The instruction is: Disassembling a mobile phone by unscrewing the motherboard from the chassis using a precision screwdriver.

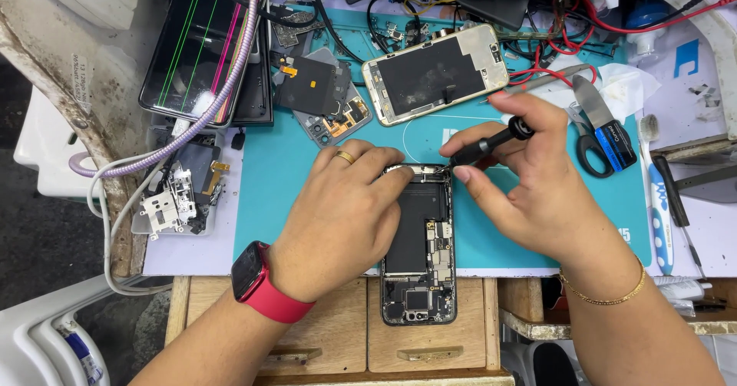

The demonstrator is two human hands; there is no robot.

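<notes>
From the head view, your left hand lies flat over the upper left of the opened phone, its fingers curled onto the phone's top edge and pinning it down rather than lifting it. The phone lies lengthwise on the teal mat, with its lower end past the mat's edge over the wooden drawer fronts of the worktop.

Your right hand has its fingers closed around a black screwdriver, whose tip sits at the phone's top right corner.

I judge the phone light and stiff in its frame, but fragile inside: bare boards, small connectors and the dark battery are exposed. Hold it by the metal side rails, not by the parts within. The screwdriver is thin and smooth, so pinch it low on the shaft.

The phone's shell is the nearest thing to a container here; it holds the battery and boards, with no screen on it. Another stripped phone frame lies face up beyond your hands. A shallow clear tray at the left holds small white and metal parts. Scissors and a toothbrush lie to the right.
</notes>
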